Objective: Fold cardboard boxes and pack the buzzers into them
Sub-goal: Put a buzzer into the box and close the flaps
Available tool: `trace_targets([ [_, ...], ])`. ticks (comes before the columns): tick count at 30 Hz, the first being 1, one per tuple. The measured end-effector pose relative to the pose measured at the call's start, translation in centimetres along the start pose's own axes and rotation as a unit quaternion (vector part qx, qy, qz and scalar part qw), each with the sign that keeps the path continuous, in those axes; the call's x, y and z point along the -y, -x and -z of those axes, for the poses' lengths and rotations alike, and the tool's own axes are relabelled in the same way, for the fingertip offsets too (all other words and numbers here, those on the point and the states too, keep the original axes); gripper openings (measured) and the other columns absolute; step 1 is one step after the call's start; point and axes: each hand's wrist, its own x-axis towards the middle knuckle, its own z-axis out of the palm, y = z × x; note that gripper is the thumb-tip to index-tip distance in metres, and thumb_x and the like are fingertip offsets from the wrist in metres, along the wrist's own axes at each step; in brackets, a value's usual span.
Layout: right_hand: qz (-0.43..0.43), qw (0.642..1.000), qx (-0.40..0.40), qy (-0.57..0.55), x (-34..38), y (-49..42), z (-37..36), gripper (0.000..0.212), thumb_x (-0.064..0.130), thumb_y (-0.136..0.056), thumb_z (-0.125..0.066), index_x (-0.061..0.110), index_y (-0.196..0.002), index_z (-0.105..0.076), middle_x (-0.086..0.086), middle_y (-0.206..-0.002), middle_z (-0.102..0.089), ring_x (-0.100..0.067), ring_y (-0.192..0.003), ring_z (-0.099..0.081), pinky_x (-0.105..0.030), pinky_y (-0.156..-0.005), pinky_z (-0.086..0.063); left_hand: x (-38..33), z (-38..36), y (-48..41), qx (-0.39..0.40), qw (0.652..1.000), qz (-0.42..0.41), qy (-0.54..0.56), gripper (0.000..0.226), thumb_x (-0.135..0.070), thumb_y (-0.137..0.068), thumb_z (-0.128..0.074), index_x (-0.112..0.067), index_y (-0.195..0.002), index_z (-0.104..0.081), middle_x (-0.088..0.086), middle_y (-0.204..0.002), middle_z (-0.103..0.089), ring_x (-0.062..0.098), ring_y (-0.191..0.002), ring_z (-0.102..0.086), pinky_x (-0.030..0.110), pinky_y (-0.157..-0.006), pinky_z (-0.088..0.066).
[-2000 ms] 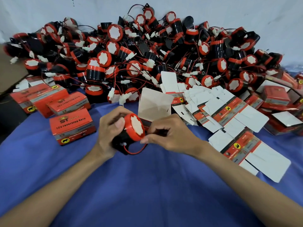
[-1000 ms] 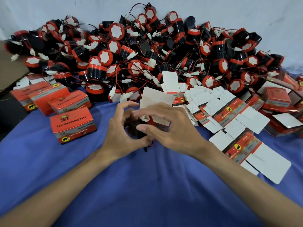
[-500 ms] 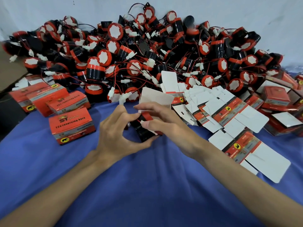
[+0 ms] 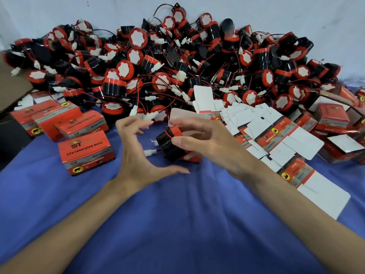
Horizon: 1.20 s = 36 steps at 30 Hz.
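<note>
My right hand [image 4: 199, 141] grips a black buzzer with a red rim [image 4: 167, 144] over the blue cloth, its mouth end against an open red box [image 4: 192, 158] lying under the hand. The box's white flap [image 4: 178, 115] stands up behind my fingers. The buzzer's red wire and white plug [image 4: 149, 152] stick out to the left. My left hand [image 4: 136, 155] hovers just left of the buzzer, fingers spread and curved, holding nothing.
A big heap of loose buzzers [image 4: 177, 64] fills the back. Several closed red boxes [image 4: 86, 152] stand at the left. Flat unfolded box blanks [image 4: 276, 139] fan out on the right, with more folded boxes [image 4: 331, 117] beyond. Blue cloth [image 4: 177, 224] covers the near table.
My left hand let go of the buzzer and drew back to the left, opening. My right hand took over the buzzer and pushed it toward the open box.
</note>
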Motion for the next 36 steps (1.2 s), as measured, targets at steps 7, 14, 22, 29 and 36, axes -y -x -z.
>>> trace_targets([
  [7, 0.015, 1.000, 0.001, -0.012, 0.5, -0.4, 2.2, 0.032, 0.018, -0.084, -0.072, 0.029, -0.114, -0.068, 0.001, -0.108, -0.072, -0.014, -0.100, -0.068, -0.022, -0.075, -0.052, 0.6, -0.1, -0.3, 0.204, 0.962, 0.179, 0.038, 0.111, -0.073, -0.048, -0.076, -0.048, -0.138, -0.015, -0.039, -0.140, -0.029, -0.013, -0.130, -0.033, 0.053, -0.109, -0.036],
  [14, -0.002, 1.000, 0.025, -0.019, 0.0, -0.7, 3.2, 0.037, 0.013, -0.085, -0.070, 0.021, -0.120, -0.067, -0.003, -0.112, -0.071, -0.020, -0.103, -0.068, -0.032, -0.085, -0.053, 1.7, -0.7, -0.2, 0.265, 0.940, 0.215, -0.008, 0.110, -0.075, -0.060, -0.063, -0.051, -0.141, 0.007, -0.028, -0.148, -0.031, -0.006, -0.122, -0.049, 0.053, -0.112, -0.030],
  [22, -0.011, 1.000, 0.011, -0.008, 0.5, -0.6, 3.1, 0.036, 0.018, -0.082, -0.073, 0.026, -0.117, -0.068, -0.001, -0.108, -0.072, -0.016, -0.096, -0.069, -0.030, -0.079, -0.056, 1.5, -0.7, -0.4, 0.190, 0.960, 0.205, 0.005, 0.094, -0.070, -0.063, -0.063, -0.039, -0.143, -0.027, -0.024, -0.107, -0.056, -0.004, -0.107, -0.053, 0.043, -0.099, -0.045],
  [29, 0.096, 0.945, -0.085, 0.302, 1.3, 0.4, 1.0, 0.030, 0.027, -0.079, -0.073, 0.042, -0.104, -0.070, 0.014, -0.090, -0.071, -0.003, -0.086, -0.062, -0.013, -0.078, -0.046, 0.5, -0.1, 0.1, 0.199, 0.963, 0.178, -0.032, 0.067, -0.073, -0.058, -0.064, -0.028, -0.103, -0.044, -0.016, -0.092, -0.063, 0.005, -0.083, -0.064, 0.034, -0.069, -0.055],
  [36, 0.101, 0.839, -0.062, 0.532, -0.7, 0.7, -1.8, 0.045, 0.045, -0.093, -0.052, 0.021, -0.132, -0.055, -0.007, -0.124, -0.051, -0.026, -0.100, -0.059, -0.028, -0.077, -0.040, 0.5, -0.2, 0.2, 0.242, 0.955, 0.154, -0.082, 0.072, -0.072, -0.051, -0.060, -0.018, -0.096, -0.045, -0.006, -0.077, -0.061, 0.015, -0.068, -0.060, 0.040, -0.061, -0.048],
])
